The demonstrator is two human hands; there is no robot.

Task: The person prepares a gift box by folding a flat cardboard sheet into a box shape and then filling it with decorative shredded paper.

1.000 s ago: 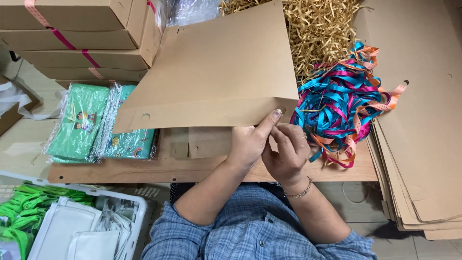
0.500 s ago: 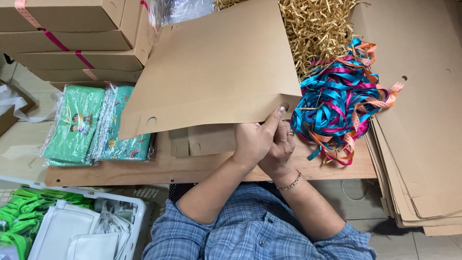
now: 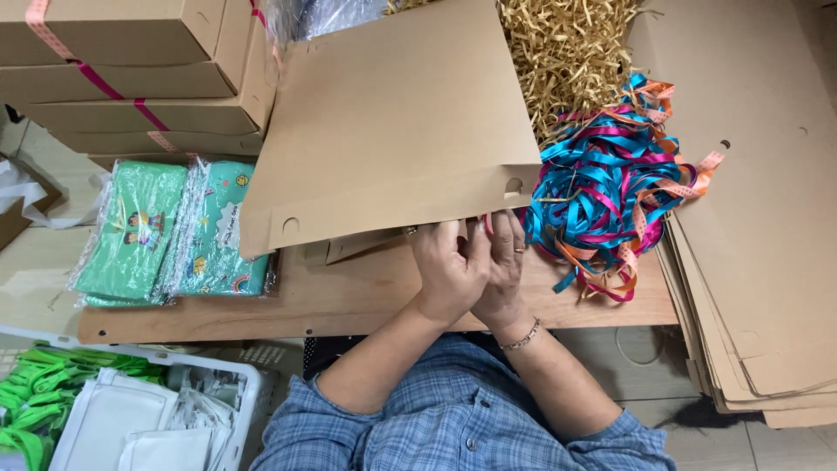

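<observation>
At the left of the frame, green plastic-wrapped packets (image 3: 174, 231) lie on the brown tabletop (image 3: 349, 301). At centre, the left hand (image 3: 449, 266) and right hand (image 3: 504, 262), pressed together, pinch the lower edge of a flat brown cardboard box blank (image 3: 392, 131). Folding cleanly likely means keeping thumbs along the crease. A tangle of blue, pink and orange ribbons (image 3: 610, 192) lies right.

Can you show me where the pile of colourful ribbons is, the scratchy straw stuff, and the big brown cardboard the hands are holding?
ribbons (image 3: 610, 196), head view, middle of the tangled blue and pink pile.
shredded paper straw (image 3: 575, 61), head view, centre of the tan heap.
cardboard sheet (image 3: 392, 122), head view, flat middle of its face.
</observation>
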